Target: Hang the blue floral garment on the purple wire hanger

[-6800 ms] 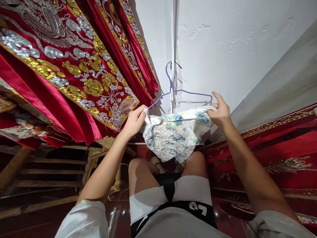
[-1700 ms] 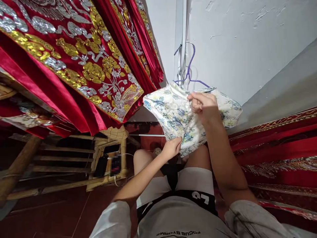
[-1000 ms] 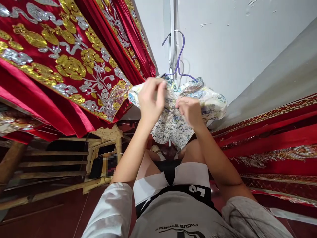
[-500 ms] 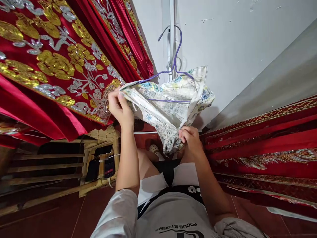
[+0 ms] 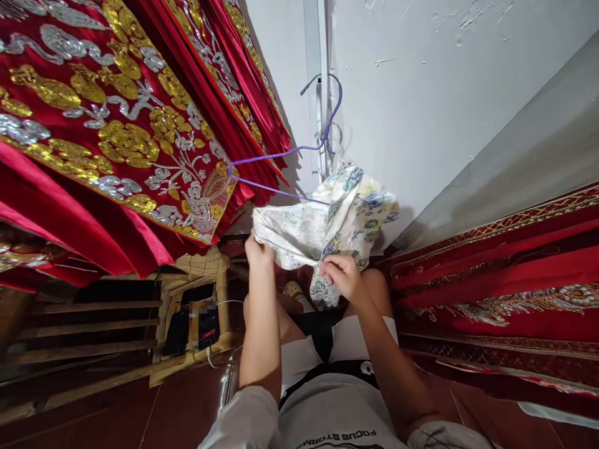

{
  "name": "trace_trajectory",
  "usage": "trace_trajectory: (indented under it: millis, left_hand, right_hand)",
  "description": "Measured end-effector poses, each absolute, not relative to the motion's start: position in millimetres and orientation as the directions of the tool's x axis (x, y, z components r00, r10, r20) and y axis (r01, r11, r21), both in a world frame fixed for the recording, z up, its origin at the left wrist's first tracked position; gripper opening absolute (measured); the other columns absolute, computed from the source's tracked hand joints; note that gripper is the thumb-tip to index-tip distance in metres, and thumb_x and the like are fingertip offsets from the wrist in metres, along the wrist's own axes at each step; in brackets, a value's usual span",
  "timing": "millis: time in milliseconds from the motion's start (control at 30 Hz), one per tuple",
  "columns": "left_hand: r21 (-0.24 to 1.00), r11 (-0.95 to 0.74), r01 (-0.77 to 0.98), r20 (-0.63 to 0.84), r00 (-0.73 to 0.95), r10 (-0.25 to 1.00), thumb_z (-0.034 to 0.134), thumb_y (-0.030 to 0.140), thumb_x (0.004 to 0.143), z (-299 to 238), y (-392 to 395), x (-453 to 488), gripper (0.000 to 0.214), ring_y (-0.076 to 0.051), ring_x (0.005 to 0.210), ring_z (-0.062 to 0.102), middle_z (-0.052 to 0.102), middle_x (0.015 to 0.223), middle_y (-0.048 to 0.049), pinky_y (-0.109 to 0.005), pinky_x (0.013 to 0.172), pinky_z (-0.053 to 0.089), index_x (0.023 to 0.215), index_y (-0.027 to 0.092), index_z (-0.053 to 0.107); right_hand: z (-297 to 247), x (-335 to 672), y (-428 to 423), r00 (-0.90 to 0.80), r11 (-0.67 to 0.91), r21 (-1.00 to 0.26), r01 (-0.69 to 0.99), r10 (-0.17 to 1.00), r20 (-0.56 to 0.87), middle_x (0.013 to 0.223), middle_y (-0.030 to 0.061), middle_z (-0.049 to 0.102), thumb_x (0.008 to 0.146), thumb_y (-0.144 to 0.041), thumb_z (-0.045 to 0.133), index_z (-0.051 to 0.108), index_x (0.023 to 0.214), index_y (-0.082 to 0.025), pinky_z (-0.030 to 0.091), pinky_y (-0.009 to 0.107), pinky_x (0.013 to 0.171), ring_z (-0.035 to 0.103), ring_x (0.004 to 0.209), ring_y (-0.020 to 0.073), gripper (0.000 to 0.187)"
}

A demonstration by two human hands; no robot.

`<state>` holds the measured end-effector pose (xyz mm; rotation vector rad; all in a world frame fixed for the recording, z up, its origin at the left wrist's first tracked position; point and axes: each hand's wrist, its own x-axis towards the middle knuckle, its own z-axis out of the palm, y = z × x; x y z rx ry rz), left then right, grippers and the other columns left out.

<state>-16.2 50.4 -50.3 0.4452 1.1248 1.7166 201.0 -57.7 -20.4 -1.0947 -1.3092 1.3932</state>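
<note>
A small white garment with a blue and yellow flower print point(image 5: 327, 224) hangs partly off a purple wire hanger point(image 5: 299, 159), whose hook sits on a white vertical rail point(image 5: 314, 93) at the wall corner. My left hand point(image 5: 258, 252) pinches the garment's lower left edge. My right hand point(image 5: 341, 277) is closed on the bunched cloth at its bottom. The hanger's left arm sticks out bare toward the red cloth; its right end is hidden inside the garment.
Red satin hangings with gold and silver embroidery point(image 5: 116, 125) hang close on the left, and more red embroidered cloth point(image 5: 505, 280) lies on the right. A bamboo rack point(image 5: 187, 312) holding dark devices stands low on the left. The floor has dark red tiles point(image 5: 178, 411).
The garment has slid down and rightward off the hanger's left arm, which now shows bare. My left hand dropped from the garment's top edge to its lower left edge.
</note>
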Motion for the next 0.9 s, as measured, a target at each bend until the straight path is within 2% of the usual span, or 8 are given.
trace_trajectory:
  millis: [133,267,400,467,567,700,800,900]
  left_hand:
    - [0.771,-0.058,-0.634,-0.246,-0.380,0.892,0.070,0.037,0.084,-50.5,3.9,22.3,0.030,-0.015,0.071,0.062,0.060,0.069,-0.0005,-0.028,0.075,0.056,0.069,0.019,0.050]
    - [0.761,-0.112,-0.639,0.000,-0.172,0.985,0.077,0.043,0.081,-14.9,-29.6,49.0,0.034,-0.014,0.070,0.056,0.056,0.075,0.0000,-0.025,0.070,0.052,0.074,0.019,0.053]
    - [0.929,-0.303,-0.211,0.333,0.124,0.935,0.062,0.046,0.097,25.2,-51.3,68.8,0.032,-0.019,0.078,0.059,0.062,0.079,-0.0041,-0.034,0.079,0.052,0.079,0.020,0.065]
    - [0.866,-0.500,0.013,0.483,0.238,0.842,0.061,0.035,0.099,38.3,-56.5,71.1,0.021,-0.021,0.090,0.062,0.068,0.086,-0.0054,-0.039,0.094,0.050,0.087,0.022,0.072]
    - [0.754,-0.634,0.173,0.591,0.243,0.769,0.065,0.028,0.097,46.0,-56.9,61.3,0.013,-0.023,0.107,0.063,0.071,0.101,-0.0072,-0.040,0.102,0.047,0.102,0.025,0.077]
    - [0.863,-0.482,0.154,0.396,0.387,0.833,0.059,0.048,0.098,31.1,-51.6,34.5,0.044,-0.027,0.113,0.063,0.067,0.124,-0.0119,-0.038,0.099,0.049,0.134,0.024,0.065]
    - [0.908,-0.349,0.231,0.144,0.610,0.779,0.052,0.057,0.099,10.0,-49.7,10.9,0.045,-0.022,0.085,0.062,0.070,0.096,-0.0061,-0.031,0.079,0.050,0.107,0.017,0.072]
    - [0.817,-0.331,0.472,0.001,0.572,0.820,0.059,0.053,0.096,-0.3,-49.3,-16.1,0.043,-0.015,0.067,0.050,0.059,0.072,0.0000,-0.026,0.066,0.040,0.078,0.015,0.066]
  right_hand:
    - [-42.0,221.3,-60.9,-0.177,-0.094,-0.990,0.104,0.978,-0.112,0.048,-0.0011,0.047,0.081,-0.034,0.055,0.053,0.053,-0.023,0.036,0.030,0.055,0.044,0.052,0.0152,0.030]
    - [-45.7,239.0,-55.6,-0.096,-0.051,-0.960,0.275,0.992,-0.080,0.066,0.0028,0.062,0.087,-0.047,0.060,0.064,0.066,-0.021,0.043,0.031,0.067,0.055,0.069,0.0188,0.034]
    - [-26.3,228.1,-47.0,-0.183,-0.077,-0.997,-0.028,0.981,-0.070,0.089,0.0076,0.071,0.092,-0.077,0.041,0.070,0.091,-0.023,0.050,0.037,0.085,0.064,0.092,0.0241,0.062]
    - [-12.3,217.2,-44.2,-0.323,-0.184,-0.960,-0.211,0.940,-0.109,0.088,0.0076,0.070,0.086,-0.086,0.037,0.069,0.095,-0.023,0.053,0.037,0.084,0.066,0.094,0.0249,0.071]
    - [10.3,209.0,-41.2,-0.500,-0.314,-0.907,-0.280,0.854,-0.141,0.083,0.0081,0.070,0.077,-0.090,0.047,0.069,0.095,-0.022,0.054,0.036,0.075,0.067,0.089,0.0255,0.074]
    - [44.1,224.7,-34.8,-0.660,-0.309,-0.943,-0.126,0.736,-0.153,0.075,0.0054,0.068,0.065,-0.076,0.072,0.070,0.087,-0.019,0.050,0.031,0.061,0.063,0.070,0.0208,0.061]
    - [72.3,246.1,-24.3,-0.617,-0.040,-0.997,0.064,0.784,-0.071,0.070,0.0006,0.064,0.060,-0.041,0.083,0.068,0.076,-0.018,0.045,0.027,0.057,0.056,0.062,0.0159,0.033]
    - [89.9,258.3,-5.1,-0.274,0.287,-0.935,0.208,0.935,0.226,0.063,-0.0016,0.055,0.066,-0.023,0.071,0.060,0.066,-0.019,0.041,0.026,0.057,0.050,0.062,0.0145,0.011]
